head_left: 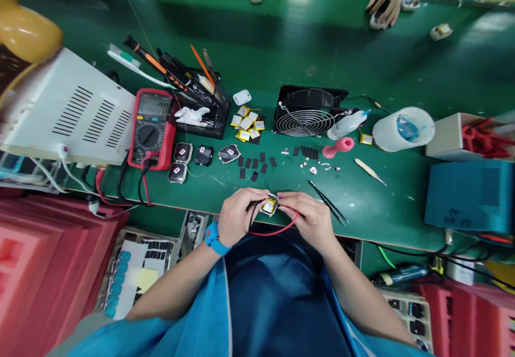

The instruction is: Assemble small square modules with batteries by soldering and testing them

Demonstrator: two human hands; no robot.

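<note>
Left hand: the left hand (237, 216), blue band at the wrist, was curled, fingertips pinching the near-left edge of the small silvery module with a yellow foil cell (269, 205).
Right hand: the right hand (309, 216) was curled likewise, thumb and forefinger pinching the module's other edge and what looked like its lead; contact partly hidden.
Module: held between both hands, just above the near edge of the green mat surface (362, 206), not resting on it.
Leads: a thin red wire (281, 230) looped below the hands toward the body; a black wire (252, 215) ran beside the left fingers.
Handling: judged light, small, fragile; the foil cell soft and dentable, best gripped by the rigid rim, not the cell or the wires.
Beyond hands: black tweezers (328, 202) just right of the right hand; red multimeter (151, 129) well beyond the left hand.
Far side: another person's hand (384, 2), well apart.
</note>
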